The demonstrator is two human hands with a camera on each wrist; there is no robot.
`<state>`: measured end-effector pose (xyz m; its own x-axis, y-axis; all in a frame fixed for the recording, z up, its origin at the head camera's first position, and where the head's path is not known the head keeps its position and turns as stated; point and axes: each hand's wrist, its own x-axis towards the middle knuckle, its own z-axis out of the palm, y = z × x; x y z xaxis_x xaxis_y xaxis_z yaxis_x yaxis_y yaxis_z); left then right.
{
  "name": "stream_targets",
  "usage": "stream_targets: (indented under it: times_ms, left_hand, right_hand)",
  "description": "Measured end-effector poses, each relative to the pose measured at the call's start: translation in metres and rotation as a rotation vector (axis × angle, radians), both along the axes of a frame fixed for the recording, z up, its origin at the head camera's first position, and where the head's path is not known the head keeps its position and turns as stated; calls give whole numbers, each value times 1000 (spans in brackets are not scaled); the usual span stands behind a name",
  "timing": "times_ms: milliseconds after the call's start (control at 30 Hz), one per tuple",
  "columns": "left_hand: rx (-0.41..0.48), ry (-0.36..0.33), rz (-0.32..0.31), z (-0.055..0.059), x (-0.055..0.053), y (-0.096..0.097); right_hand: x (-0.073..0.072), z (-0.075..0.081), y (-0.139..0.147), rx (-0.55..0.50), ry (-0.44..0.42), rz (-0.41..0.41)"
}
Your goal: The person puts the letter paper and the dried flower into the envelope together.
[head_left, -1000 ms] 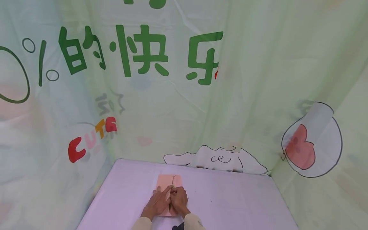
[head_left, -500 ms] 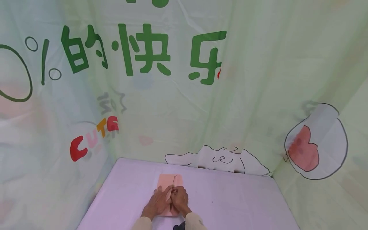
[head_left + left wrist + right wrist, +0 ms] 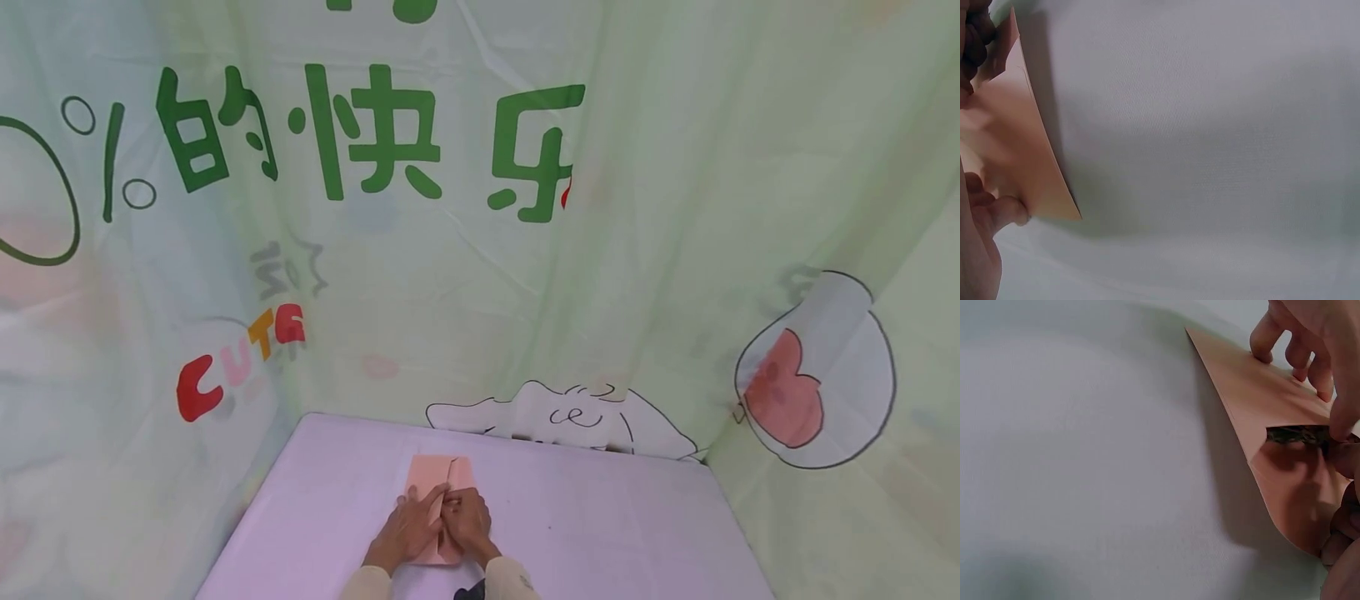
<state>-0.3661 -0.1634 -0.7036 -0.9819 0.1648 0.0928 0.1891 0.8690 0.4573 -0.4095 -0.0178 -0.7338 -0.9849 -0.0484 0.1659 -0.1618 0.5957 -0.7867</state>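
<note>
A salmon-pink paper envelope (image 3: 431,472) lies on the table, long side running away from me, with a flap edge down its length. My left hand (image 3: 408,529) rests on its left part with fingers spread, its fingertips pressing the paper. Close beside it, my right hand (image 3: 468,521) has curled fingers and pinches the flap near the middle. In the right wrist view a dark patterned strip (image 3: 1297,434) shows in the opening, just by the fingertips of both hands. The left wrist view shows the envelope's corner (image 3: 1054,187) standing slightly off the table.
A pale lilac cloth covers the table (image 3: 600,525). Curtains (image 3: 637,250) with green printed characters and cartoon drawings hang on the left, back and right sides. A dark object (image 3: 471,590) sits at the right cuff, near the bottom edge.
Both hands keep nearly the same place on the envelope. The right hand's wrist shifts very slightly, and the whole view sways a little sideways.
</note>
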Motion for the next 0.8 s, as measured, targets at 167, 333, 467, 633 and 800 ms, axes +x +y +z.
stream_targets:
  times_ms: [167, 333, 467, 633, 800]
  left_hand:
    - [0, -31, 19, -6, -9, -2]
    - [3, -29, 36, -9, -14, -6]
    - [31, -58, 48, -3, -13, -7]
    - [59, -83, 62, 12, -8, -9]
    - [41, -70, 97, 18, -5, -18]
  right_hand:
    - [-4, 8, 11, 5, -48, -1]
    - [-11, 16, 29, 21, -5, -37]
    - [-15, 28, 53, 94, 39, -71]
    - [-18, 43, 83, 198, 87, -85]
    - [-24, 57, 103, 285, 98, -33]
